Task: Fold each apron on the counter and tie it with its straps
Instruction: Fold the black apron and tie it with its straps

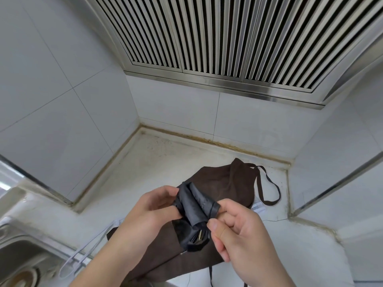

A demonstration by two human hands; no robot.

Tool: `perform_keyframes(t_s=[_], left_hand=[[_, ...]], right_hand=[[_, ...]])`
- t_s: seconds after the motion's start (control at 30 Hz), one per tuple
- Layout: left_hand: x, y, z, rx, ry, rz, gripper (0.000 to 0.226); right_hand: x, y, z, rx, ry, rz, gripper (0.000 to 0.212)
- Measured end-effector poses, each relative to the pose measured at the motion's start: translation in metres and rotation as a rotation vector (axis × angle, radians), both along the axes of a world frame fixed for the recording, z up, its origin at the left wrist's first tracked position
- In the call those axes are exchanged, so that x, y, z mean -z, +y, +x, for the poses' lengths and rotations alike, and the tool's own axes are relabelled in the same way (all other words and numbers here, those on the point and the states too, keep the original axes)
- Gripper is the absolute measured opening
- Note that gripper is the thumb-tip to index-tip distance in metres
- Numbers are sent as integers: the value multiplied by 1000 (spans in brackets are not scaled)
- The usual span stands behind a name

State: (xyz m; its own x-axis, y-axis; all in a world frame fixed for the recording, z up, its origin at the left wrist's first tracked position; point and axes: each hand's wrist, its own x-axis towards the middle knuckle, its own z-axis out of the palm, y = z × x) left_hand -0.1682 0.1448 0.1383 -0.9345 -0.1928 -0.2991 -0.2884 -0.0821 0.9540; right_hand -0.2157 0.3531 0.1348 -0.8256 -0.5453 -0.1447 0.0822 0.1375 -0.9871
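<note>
Head view: left hand [154, 206] and right hand [238, 230] grip black apron [194, 212]; no writing.

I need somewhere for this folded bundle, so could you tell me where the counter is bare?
Bare counter lies between the back wall and the brown apron, and right of its strap loop. The front is crowded: apron, both hands, sink at left.

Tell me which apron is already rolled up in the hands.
The black apron: it is a tight bundle gripped by the left hand and right hand. The brown apron lies spread on the counter beneath.
</note>
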Motion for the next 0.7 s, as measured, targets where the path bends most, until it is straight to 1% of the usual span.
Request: perform_keyframes(t_s=[0.1, 0.17, 0.2, 0.23, 0.27, 0.3, 0.33, 0.37, 0.43, 0.47, 0.5, 0.57, 0.63, 0.67, 0.7], left_hand=[[-11, -5, 1, 95, -97, 29, 40], [-14, -8, -7, 130, -177, 24, 41], [-10, -13, -5, 197, -228, 28, 40], [-7, -13, -5, 291, -287, 33, 45], [-6, -13, -5, 407, -329, 38, 55], [-6, -12, -8, 491, -383, 34, 65], [-7, -9, -11, 531, -446, -7, 69], [-11, -3, -14, 556, -486, -47, 68], [-18, 4, -9, 650, -420, -45, 59], [-18, 6, -8, 656, -396, -18, 52], [-17, 6, -7, 617, -410, 25, 49], [-8, 1, -5, 545, -408, 211, 56], [-1, -3, -1, 505, -331, 406, 63], [2, -3, 3, 449, -310, 438, 60], [5, -1, 5, 368, -290, 389, 52]], right_hand=[[-1, 1, 2, -7, 147, 120, 18], [-5, 2, 1, -35, 317, 249, 6], [-6, 4, -1, -65, 411, 323, 4], [-7, 6, -2, -111, 513, 405, 5], [-8, 7, -4, -154, 644, 498, 7], [-10, 8, -6, -195, 796, 576, 13], [-14, 8, -6, -261, 907, 627, 19], [-18, 5, -4, -318, 993, 655, 24], [-19, -3, 0, -384, 1120, 659, 26], [-18, -5, 1, -390, 1174, 650, 24], [-18, -5, 1, -385, 1201, 645, 20], [-17, -1, -2, -328, 1227, 619, 19], [-16, 4, -6, -280, 1222, 591, 25], [-13, 6, -6, -271, 1224, 587, 27], [-10, 7, -5, -274, 1234, 588, 29]])
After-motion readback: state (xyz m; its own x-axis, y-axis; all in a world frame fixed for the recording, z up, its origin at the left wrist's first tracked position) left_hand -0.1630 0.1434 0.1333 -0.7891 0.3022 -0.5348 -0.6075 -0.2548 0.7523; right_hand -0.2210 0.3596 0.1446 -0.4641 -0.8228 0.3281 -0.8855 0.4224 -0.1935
